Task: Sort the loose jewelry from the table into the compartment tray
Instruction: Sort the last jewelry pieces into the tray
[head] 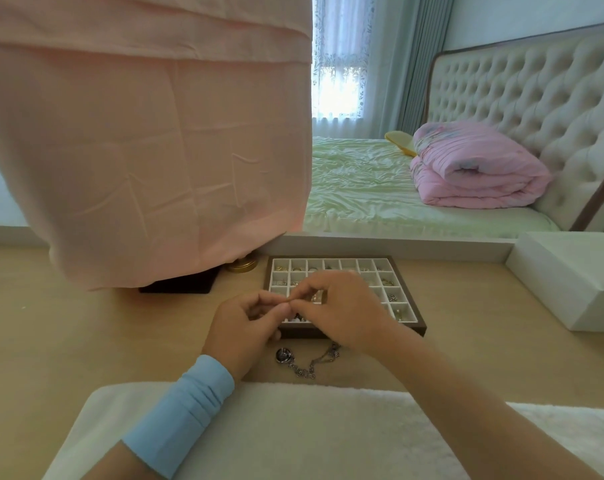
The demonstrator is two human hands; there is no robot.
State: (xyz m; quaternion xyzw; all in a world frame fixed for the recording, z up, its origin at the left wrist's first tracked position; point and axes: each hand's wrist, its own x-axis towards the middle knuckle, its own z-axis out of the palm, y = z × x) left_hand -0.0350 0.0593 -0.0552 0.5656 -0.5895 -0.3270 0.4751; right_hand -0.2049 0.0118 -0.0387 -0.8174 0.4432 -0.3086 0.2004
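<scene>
A brown-framed compartment tray point(421, 325) with white cells stands on the wooden table, and several cells hold small jewelry. My left hand point(245, 330) and my right hand point(342, 310) meet over the tray's near left part, fingertips pinched together on something too small to make out. On the table just in front of the tray lies a silver chain point(314, 363) with a round pendant point(285, 355).
A pink cloth point(148, 140) hangs over a dark stand point(176, 285) at the back left, with a gold lid point(241, 265) beside it. A white box point(567, 275) sits at the right. A white towel point(276, 434) lies along the near edge.
</scene>
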